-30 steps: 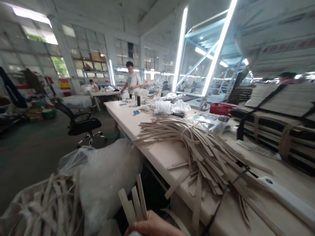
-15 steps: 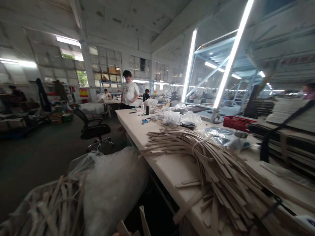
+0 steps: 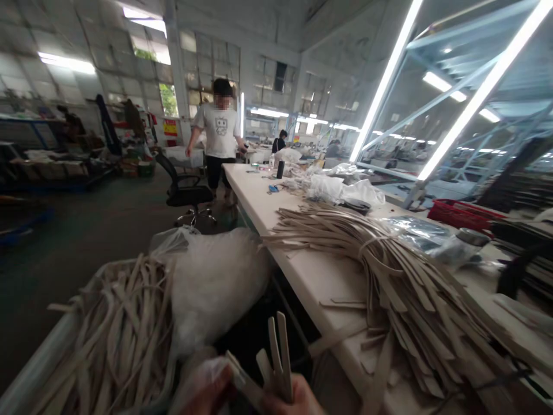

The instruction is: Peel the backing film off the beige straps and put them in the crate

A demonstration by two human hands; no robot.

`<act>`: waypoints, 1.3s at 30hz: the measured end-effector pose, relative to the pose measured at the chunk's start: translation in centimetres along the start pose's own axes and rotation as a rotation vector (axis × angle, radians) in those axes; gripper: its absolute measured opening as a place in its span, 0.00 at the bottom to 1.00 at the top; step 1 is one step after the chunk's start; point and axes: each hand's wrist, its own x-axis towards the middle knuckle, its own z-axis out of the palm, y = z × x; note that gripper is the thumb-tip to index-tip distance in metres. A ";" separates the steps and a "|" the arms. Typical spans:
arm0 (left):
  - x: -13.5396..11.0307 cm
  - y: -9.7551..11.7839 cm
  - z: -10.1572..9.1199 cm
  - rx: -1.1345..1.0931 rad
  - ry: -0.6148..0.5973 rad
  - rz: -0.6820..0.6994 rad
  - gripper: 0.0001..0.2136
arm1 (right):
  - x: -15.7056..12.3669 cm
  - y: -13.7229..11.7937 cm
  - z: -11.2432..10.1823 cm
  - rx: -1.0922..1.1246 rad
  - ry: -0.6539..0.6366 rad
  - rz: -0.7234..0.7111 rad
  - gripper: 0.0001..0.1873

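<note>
At the bottom of the head view, my right hand [image 3: 300, 397] is closed around several flat beige strips [image 3: 280, 351], whose rounded ends stick up above the fingers. Beside it, my left hand [image 3: 207, 386] is smeared by motion; its fingers look closed on the end of another beige strip [image 3: 242, 374] that runs towards my right hand. A large pile of similar long strips [image 3: 415, 294] lies on the white table [image 3: 302, 276] to the right. On the left, more loose strips [image 3: 125, 323] fill a pale bin [image 3: 38, 369].
A bulging clear plastic bag [image 3: 220, 276] stands between the bin and the table. Farther off are a black office chair [image 3: 185, 190] and a person in a white T-shirt [image 3: 220, 132]. Plastic wrap [image 3: 345, 187], a jar [image 3: 469, 245] and a red basket [image 3: 464, 216] stand along the table's far side.
The view has turned left and down, bringing both my hands and their strips into sight. The person in the white T-shirt has turned and moved nearer the chair.
</note>
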 end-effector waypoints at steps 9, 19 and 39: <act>1.3 2.0 -0.7 -0.480 0.129 -0.221 0.07 | -3.1 -3.2 -1.4 -0.187 0.061 -0.055 0.27; 1.0 1.8 -0.6 -0.494 0.108 -0.276 0.07 | -2.7 -2.6 -0.2 -0.563 0.084 -0.260 0.17; 0.7 2.3 0.0 -0.505 0.198 -0.358 0.06 | -2.6 -0.9 0.2 -0.709 0.113 -0.263 0.16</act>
